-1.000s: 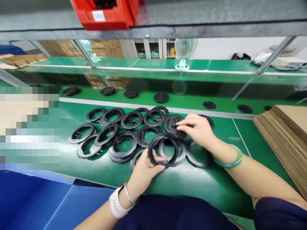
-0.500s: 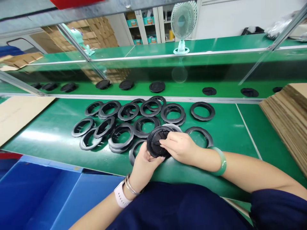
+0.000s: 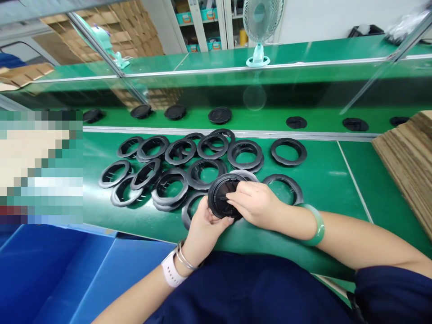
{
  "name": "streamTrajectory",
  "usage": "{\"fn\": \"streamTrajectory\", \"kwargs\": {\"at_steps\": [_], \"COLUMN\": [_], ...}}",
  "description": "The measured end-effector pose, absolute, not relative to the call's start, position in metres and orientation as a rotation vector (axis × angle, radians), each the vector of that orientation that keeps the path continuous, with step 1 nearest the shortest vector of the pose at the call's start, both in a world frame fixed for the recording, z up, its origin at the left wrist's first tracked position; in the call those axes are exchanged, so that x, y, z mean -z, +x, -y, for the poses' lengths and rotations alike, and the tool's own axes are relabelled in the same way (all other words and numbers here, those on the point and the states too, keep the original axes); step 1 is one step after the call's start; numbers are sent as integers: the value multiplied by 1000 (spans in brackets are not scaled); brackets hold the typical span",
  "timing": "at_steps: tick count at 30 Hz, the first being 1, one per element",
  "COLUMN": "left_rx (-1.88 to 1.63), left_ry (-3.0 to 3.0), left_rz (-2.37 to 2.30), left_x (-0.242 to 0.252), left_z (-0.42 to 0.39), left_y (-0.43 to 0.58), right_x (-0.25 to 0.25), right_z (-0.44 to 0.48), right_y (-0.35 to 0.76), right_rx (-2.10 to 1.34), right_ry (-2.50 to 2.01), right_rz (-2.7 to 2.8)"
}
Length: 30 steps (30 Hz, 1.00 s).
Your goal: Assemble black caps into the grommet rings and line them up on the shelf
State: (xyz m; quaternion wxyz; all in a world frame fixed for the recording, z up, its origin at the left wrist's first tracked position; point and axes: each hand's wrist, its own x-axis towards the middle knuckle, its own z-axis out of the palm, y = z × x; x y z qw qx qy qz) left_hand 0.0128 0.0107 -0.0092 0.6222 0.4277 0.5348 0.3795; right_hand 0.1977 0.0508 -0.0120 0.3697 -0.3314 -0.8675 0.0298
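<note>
A black round plastic lid [image 3: 218, 208] is held tilted over the near part of the green table. My left hand [image 3: 205, 227] grips its lower left rim, with the thumb at the bottom edge and the other fingers partly hidden underneath. Fingers of my right hand [image 3: 255, 203] are pinched at the raised bar in the lid's middle and cover its right side. Just behind the lid lies a grey ring [image 3: 245, 174], partly covered. Several black plastic rings [image 3: 169, 188] lie around and overlap one another, one [image 3: 286, 182] close beyond my right wrist.
Across the back, a green conveyor belt [image 3: 256, 123] carries several black lids [image 3: 220, 115] behind a metal rail. Stacked cardboard [image 3: 407, 148] stands at the right. Blue bins [image 3: 87, 270] sit below the table edge at left. A fan [image 3: 262, 27] stands beyond the belt.
The camera view has shifted slightly, so the scene sits a little higher in the picture. Both hands stay on the lid, with hardly any visible movement.
</note>
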Motion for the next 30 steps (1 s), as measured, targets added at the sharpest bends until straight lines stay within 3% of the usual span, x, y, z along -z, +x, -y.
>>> {"fn": "streamTrajectory", "kwargs": {"at_steps": [25, 30], "left_rx": [-835, -943], "left_ry": [1162, 1003], "left_rz": [-1291, -1238], "left_x": [14, 6], "left_z": [-5, -7], "left_y": [13, 15], "right_x": [2, -6], "right_z": [-35, -40], "right_y": [187, 196], "right_rx": [-66, -129], "right_ry": [-1167, -1006], "right_rz": [2499, 2232]}}
